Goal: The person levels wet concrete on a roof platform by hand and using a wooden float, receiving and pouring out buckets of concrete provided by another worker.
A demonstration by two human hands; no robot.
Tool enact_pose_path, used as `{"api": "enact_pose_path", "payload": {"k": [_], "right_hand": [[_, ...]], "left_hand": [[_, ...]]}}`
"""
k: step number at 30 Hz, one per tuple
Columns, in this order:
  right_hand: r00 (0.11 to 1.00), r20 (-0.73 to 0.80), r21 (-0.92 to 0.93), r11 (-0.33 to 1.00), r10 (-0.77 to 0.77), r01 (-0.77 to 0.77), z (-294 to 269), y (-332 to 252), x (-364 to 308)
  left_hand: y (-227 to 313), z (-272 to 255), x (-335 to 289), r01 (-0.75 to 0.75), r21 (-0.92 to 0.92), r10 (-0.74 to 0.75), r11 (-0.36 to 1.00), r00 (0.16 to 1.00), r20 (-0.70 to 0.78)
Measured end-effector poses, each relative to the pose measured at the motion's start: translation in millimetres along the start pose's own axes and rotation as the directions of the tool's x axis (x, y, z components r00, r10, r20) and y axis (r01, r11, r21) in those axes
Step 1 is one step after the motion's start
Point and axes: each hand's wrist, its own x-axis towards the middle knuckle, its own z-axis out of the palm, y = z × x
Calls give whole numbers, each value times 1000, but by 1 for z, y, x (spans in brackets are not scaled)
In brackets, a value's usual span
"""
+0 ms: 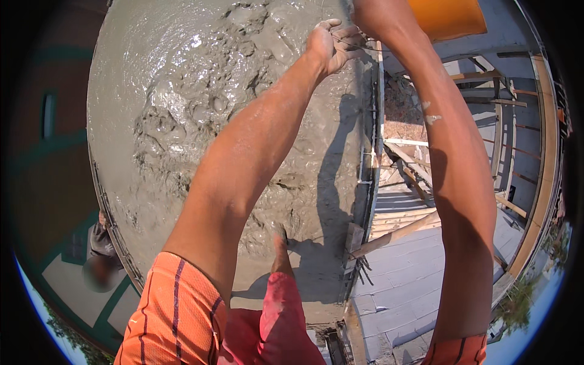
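My left hand (334,47), smeared with grey, reaches over wet concrete (243,121) near the slab's right edge. Its fingers are loosely curled at a thin dark wire (380,50) that runs off to the right beneath my other hand. Close beside it, at the top border, my right hand (377,17) is bent inward with closed fingers. The picture's edge and the hand itself hide what those fingers grip, if anything. One bare foot (280,234) of mine stands in the wet concrete.
Formwork with metal bars (366,164) edges the slab on the right, above a drop. Beyond lie timber struts (398,234) and a grey block wall (395,304). An orange object (447,18) is past my right hand. Another person (102,249) is beyond the left edge.
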Motion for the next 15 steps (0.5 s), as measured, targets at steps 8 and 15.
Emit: {"api": "enact_pose_path", "payload": {"k": [8,15], "right_hand": [[948,259,-675,667,-183,314,50,-63,-50],[832,445,-49,936,332,-347,166,0,-243]], "left_hand": [[91,-24,-144,-30,516,235,856,911,-337],[108,-86,-425,113,692,338,713,809,-481]]}}
